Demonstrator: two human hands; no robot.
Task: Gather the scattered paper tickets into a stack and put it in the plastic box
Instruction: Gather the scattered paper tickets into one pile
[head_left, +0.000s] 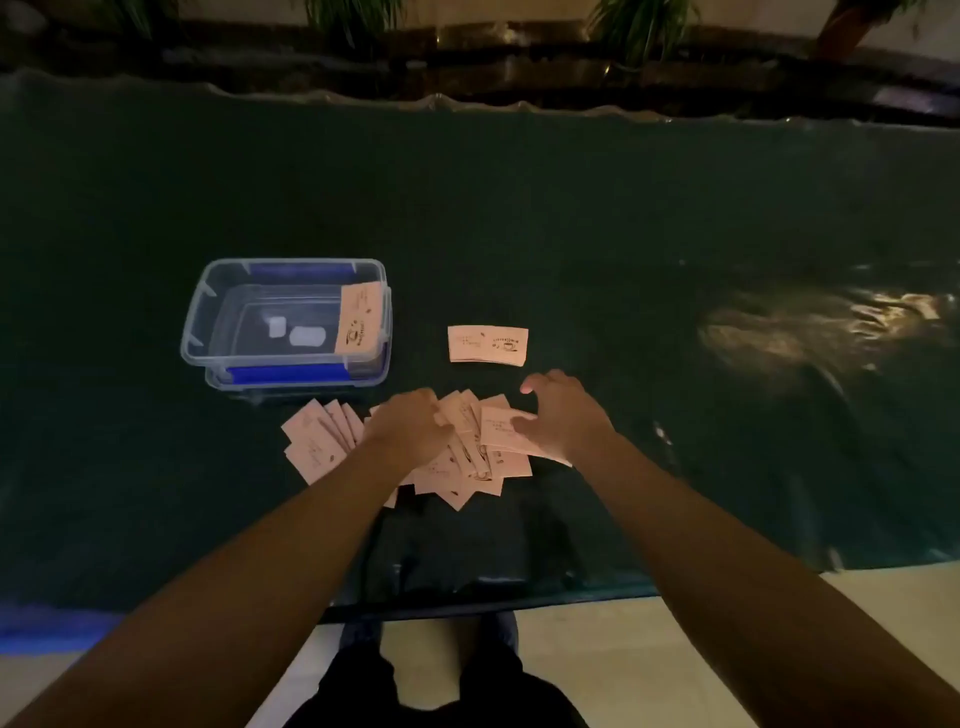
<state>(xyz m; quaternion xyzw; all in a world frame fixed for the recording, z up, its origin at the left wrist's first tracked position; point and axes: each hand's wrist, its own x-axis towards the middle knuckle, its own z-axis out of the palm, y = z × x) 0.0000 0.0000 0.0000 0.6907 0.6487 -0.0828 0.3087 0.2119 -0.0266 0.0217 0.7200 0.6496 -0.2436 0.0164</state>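
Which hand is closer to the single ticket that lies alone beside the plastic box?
Right. The right hand is just below the lone ticket, slightly to its right. The left hand lies farther, below and to its left, on the scattered tickets.

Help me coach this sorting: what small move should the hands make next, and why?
Probably sweep both hands inward to square the fanned tickets into one pile. The left hand and right hand already rest on the spread, which lies loose and overlapping just in front of the plastic box. One ticket lies apart, farther out, and can be collected afterwards.

Tickets (457, 457) partly under hands; print unreadable.
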